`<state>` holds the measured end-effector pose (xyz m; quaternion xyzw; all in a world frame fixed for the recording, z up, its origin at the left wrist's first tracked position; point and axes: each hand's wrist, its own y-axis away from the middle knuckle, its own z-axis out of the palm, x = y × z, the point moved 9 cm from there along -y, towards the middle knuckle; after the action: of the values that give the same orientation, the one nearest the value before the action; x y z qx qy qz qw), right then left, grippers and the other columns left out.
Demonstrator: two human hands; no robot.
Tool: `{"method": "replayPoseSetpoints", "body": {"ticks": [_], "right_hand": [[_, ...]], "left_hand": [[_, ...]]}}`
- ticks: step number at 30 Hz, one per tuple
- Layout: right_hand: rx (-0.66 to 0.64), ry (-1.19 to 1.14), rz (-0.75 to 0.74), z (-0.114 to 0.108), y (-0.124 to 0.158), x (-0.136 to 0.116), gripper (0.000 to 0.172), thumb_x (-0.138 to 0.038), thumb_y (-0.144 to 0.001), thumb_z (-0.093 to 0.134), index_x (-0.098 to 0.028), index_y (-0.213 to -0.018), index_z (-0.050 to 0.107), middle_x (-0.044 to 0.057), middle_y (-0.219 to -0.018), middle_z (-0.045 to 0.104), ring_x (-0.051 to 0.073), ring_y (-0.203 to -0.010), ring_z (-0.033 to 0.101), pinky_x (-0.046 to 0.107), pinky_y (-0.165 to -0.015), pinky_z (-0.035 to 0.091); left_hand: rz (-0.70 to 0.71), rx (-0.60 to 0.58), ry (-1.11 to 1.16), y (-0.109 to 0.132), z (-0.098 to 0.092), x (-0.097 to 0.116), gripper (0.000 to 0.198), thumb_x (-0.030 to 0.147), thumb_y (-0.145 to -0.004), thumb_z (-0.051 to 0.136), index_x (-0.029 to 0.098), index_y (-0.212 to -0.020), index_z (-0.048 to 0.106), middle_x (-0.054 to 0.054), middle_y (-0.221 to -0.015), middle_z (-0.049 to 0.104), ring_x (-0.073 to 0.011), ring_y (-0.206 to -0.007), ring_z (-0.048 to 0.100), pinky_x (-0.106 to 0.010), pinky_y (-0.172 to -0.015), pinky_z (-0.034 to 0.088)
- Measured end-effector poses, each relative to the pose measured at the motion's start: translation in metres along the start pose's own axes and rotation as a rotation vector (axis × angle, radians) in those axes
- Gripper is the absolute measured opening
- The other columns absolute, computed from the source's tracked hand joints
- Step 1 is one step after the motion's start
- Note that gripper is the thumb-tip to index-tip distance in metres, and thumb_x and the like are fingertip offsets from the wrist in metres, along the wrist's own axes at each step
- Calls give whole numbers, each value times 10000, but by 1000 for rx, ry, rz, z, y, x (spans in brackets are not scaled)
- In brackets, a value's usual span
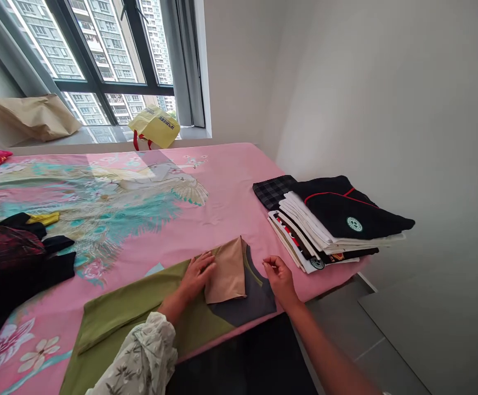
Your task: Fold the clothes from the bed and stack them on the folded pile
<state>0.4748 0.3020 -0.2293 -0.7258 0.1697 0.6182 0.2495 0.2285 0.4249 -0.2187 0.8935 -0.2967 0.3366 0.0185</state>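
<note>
A bedroom with a wide window (pixel 99 44) onto tower blocks; below it a bed (pixel 222 186) under a pink flowered sheet serves as the work surface. Well off to the left of the left hand lies a loose heap of dark clothes (pixel 12 258), unfolded.

The colour-block garment (pixel 140 307) is spread at the near edge of the bed. Its olive body runs out leftwards from under the left forearm, and its tan panel (pixel 226 271) is turned over onto the grey part (pixel 251 302).

The left hand (pixel 198 274) lies flat on the garment, fingers stretched out side by side, with its fingertips on the left edge of the tan panel and pinning it down. Just to the right of the panel, the right hand (pixel 279 277) hovers at the grey edge, thumb drawn to forefinger in a pinch. Whether cloth sits between them cannot be told.

Beyond the right hand, further right and apart from it, stands a stack of folded clothes (pixel 329 225) with a black top uppermost.

The step in hand looks like squaring a fold. To do it well, I judge, the flat hand should hold the crease firm while the other draws the cloth taut and level, so that the edges meet without a wrinkle. The olive side wants smoothing before it is turned in.
</note>
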Motion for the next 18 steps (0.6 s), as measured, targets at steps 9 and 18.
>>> {"method": "replayPoseSetpoints", "body": {"ticks": [9, 18], "right_hand": [[-208, 313, -43, 9, 76, -6, 303, -314, -778, 524, -202, -1059, 548, 68, -958, 606, 189, -823, 573, 316, -756, 476], [-238, 743, -209, 62, 56, -49, 81, -196, -755, 467, -205, -807, 528, 27, -794, 594, 187, -813, 545, 287, -750, 404]], "left_hand": [[270, 58, -99, 127, -15, 57, 176, 241, -872, 496, 263, -939, 657, -29, -982, 677, -173, -965, 605, -321, -872, 484], [161, 148, -215, 96, 10, 76, 420, 229, -798, 560, 220, -1216, 527, -84, -1268, 549, -247, -1197, 475, -419, -990, 392]]}}
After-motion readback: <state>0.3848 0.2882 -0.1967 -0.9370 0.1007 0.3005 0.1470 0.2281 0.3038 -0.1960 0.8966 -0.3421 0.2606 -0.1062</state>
